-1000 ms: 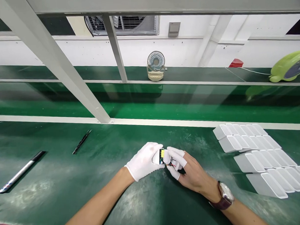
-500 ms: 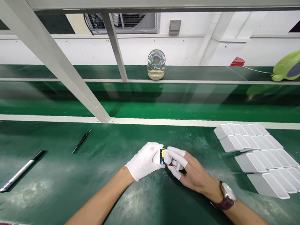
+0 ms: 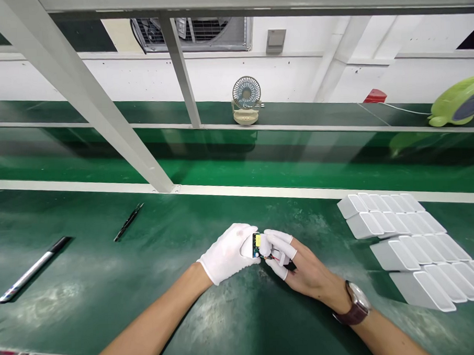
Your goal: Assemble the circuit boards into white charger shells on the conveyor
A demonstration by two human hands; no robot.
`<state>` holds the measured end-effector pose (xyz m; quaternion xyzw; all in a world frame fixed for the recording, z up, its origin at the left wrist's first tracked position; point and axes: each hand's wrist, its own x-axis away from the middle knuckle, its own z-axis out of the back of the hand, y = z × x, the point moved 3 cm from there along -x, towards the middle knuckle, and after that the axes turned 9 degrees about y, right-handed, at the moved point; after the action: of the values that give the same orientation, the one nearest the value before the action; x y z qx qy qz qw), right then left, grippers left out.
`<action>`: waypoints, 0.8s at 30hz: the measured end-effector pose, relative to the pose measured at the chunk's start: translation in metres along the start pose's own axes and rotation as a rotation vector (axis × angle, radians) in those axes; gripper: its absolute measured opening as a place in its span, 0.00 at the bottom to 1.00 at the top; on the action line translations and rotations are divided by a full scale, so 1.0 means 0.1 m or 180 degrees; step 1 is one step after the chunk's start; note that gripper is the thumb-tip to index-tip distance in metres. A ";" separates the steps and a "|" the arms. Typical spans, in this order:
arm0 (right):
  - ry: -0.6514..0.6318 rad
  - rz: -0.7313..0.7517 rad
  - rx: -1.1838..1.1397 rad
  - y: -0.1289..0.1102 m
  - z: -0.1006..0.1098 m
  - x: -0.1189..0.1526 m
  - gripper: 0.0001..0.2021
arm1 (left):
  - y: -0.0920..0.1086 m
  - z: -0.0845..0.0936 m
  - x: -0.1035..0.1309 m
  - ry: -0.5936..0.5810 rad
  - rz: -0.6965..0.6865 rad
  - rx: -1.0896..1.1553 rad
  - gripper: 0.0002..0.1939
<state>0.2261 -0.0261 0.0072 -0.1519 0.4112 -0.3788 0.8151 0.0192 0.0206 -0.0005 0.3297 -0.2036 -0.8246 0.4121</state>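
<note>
Above the green bench, my left hand [image 3: 230, 253], in a white glove, is closed around a white casing [image 3: 247, 247]. A small circuit board [image 3: 257, 245] with a yellow component shows at the casing's right end. My right hand [image 3: 293, 264], with white finger cots on several fingers, pinches a white plastic part [image 3: 278, 257] right beside the board. Thin red wire shows between the two parts. The fingers hide much of both pieces, and I cannot tell how far they are joined.
Rows of white plastic casings [image 3: 416, 243] stand on the right of the green bench [image 3: 212, 325]. A black tweezers-like tool [image 3: 129, 222] and a long silver-and-black tube-shaped pack [image 3: 34, 270] lie left. A slanted post [image 3: 100, 110] rises behind; a small fan [image 3: 246, 99] sits on the shelf.
Both hands keep nearly the same hold and place. The view has shifted very slightly.
</note>
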 end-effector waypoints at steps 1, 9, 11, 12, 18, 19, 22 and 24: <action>-0.0013 -0.0024 -0.0020 0.01 0.00 0.00 0.31 | 0.01 0.00 0.00 -0.0011 0.0008 0.0005 0.33; -0.0002 0.0089 0.0067 -0.01 -0.02 -0.01 0.31 | 0.06 0.02 -0.05 -0.0179 0.0056 -0.0007 0.28; 0.0018 0.0134 0.0118 -0.02 -0.03 0.00 0.32 | 0.06 0.01 -0.06 -0.0175 0.0015 0.0013 0.28; 0.0034 0.0155 0.0142 -0.02 -0.04 0.00 0.32 | 0.05 0.01 -0.05 -0.0153 -0.0001 0.0022 0.28; 0.0088 0.0145 0.0205 0.01 -0.07 0.02 0.32 | -0.01 -0.01 -0.01 -0.0033 0.0034 0.0041 0.31; 0.0090 0.0115 0.0198 0.02 -0.07 0.02 0.32 | 0.00 0.00 -0.02 -0.0014 0.0053 0.0063 0.31; 0.0052 0.0045 0.0176 0.03 -0.08 0.03 0.32 | 0.05 0.04 -0.09 -0.0131 0.0076 0.0155 0.24; 0.0012 0.0024 0.0175 0.03 -0.08 0.02 0.33 | 0.10 0.05 -0.14 -0.0316 0.0057 0.0215 0.17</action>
<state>0.2217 -0.0255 -0.0007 -0.1271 0.4027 -0.3872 0.8196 0.0272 0.0268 0.0139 0.3002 -0.2545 -0.8289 0.3976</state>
